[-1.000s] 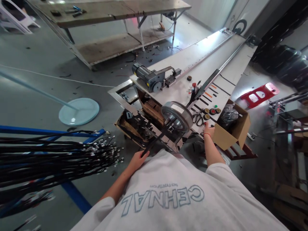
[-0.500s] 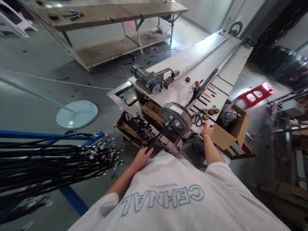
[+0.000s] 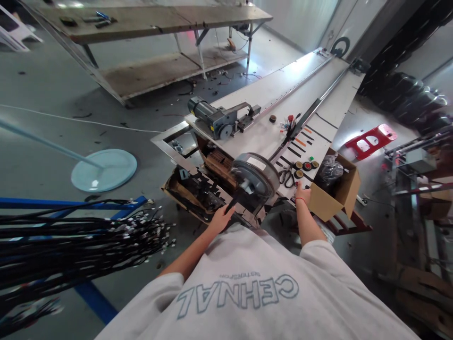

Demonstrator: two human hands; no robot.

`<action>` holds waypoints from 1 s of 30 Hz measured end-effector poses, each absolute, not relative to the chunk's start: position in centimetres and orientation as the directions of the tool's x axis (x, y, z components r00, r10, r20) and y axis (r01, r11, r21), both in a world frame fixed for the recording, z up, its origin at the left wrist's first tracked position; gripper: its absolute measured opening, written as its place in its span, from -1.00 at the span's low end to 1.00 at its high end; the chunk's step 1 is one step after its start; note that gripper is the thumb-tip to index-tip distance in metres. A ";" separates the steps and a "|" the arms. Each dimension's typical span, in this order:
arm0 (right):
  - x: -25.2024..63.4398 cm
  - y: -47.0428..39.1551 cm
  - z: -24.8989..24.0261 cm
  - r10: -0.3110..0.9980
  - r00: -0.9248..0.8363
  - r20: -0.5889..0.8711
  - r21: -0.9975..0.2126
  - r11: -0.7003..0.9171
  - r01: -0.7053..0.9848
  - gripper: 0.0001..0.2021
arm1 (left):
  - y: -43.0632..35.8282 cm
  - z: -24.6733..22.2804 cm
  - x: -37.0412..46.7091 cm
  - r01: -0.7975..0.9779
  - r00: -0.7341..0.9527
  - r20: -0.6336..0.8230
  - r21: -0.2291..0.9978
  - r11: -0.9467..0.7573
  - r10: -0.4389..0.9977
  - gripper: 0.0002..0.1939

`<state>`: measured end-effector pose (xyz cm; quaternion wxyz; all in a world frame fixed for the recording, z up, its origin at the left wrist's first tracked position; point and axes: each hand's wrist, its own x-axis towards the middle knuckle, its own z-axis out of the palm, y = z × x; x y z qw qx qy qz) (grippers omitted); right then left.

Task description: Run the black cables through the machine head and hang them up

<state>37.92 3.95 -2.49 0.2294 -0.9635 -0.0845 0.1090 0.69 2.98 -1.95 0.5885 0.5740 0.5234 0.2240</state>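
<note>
My left hand (image 3: 222,217) is closed around a black cable bundle (image 3: 235,200) just in front of a grey, drum-like wheel (image 3: 271,182). The bundle runs up to the open middle of the wheel, where something whitish shows. On the wheel's far side, dark wires (image 3: 279,150) with red and white ends lie along the rail. At the near right edge of the long white table (image 3: 244,144), my right hand (image 3: 303,192) is closed, with a small reddish bit at its fingertips that I cannot make out. Black-handled scissors (image 3: 287,177) and several tape rolls (image 3: 299,174) lie just beyond it.
A motor unit (image 3: 212,115) is mounted at the table's left. An open cardboard box (image 3: 325,203) stands to the right, holding a plastic bag. Black cables (image 3: 88,236) hang over a blue frame (image 3: 95,300) at left. A red stool (image 3: 371,141) lies on the floor.
My left hand has moved up and right, closer to the wheel, with the cable bundle in it. Whitish material now shows at the wheel's middle. My right hand stays by the table edge.
</note>
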 end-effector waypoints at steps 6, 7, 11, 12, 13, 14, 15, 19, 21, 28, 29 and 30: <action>38.3 3.9 -2.8 0.203 0.965 -0.163 -0.466 -0.878 0.106 -0.34 | 4.3 -2.3 2.4 0.284 0.416 -0.273 0.945 0.161 0.868 -0.61; 38.4 4.0 -2.9 0.203 0.966 -0.160 -0.461 -0.881 0.109 -0.34 | 4.4 -2.4 2.7 0.279 0.412 -0.262 0.948 0.153 0.873 -0.62; 38.5 3.9 -2.9 0.202 0.967 -0.156 -0.442 -0.890 0.115 -0.33 | 4.8 -2.9 3.1 0.272 0.381 -0.251 0.950 0.152 0.890 -0.62; 38.6 3.9 -2.9 0.199 0.968 -0.155 -0.438 -0.892 0.113 -0.33 | 4.8 -2.9 3.1 0.266 0.388 -0.251 0.952 0.153 0.887 -0.61; 38.7 3.9 -2.9 0.196 0.968 -0.155 -0.438 -0.892 0.110 -0.33 | 4.9 -2.9 3.0 0.260 0.395 -0.251 0.953 0.155 0.884 -0.61; 38.7 3.8 -3.0 0.196 0.968 -0.154 -0.441 -0.891 0.110 -0.33 | 4.9 -3.0 2.8 0.254 0.402 -0.254 0.954 0.159 0.880 -0.60; 38.8 3.8 -3.0 0.195 0.969 -0.154 -0.445 -0.889 0.108 -0.34 | 4.9 -2.9 2.7 0.248 0.406 -0.259 0.954 0.167 0.876 -0.60; 39.1 3.7 -3.4 0.196 0.967 -0.162 -0.455 -0.884 0.103 -0.34 | 5.1 -2.9 2.2 0.245 0.396 -0.299 0.946 0.214 0.868 -0.57; 39.2 3.7 -3.5 0.197 0.967 -0.162 -0.460 -0.882 0.103 -0.34 | 5.1 -2.9 2.3 0.251 0.394 -0.308 0.943 0.221 0.866 -0.57; 39.0 3.9 -3.5 0.168 0.974 -0.152 -0.439 -0.894 0.086 -0.32 | 5.3 -2.8 2.5 0.313 0.466 -0.287 0.938 0.148 0.837 -0.59; 38.9 4.0 -3.4 0.169 0.974 -0.153 -0.437 -0.895 0.087 -0.32 | 5.3 -3.0 2.2 0.330 0.498 -0.289 0.935 0.129 0.818 -0.60; 38.9 4.0 -3.4 0.175 0.973 -0.152 -0.434 -0.896 0.094 -0.32 | 5.4 -3.2 1.6 0.354 0.541 -0.298 0.929 0.109 0.786 -0.60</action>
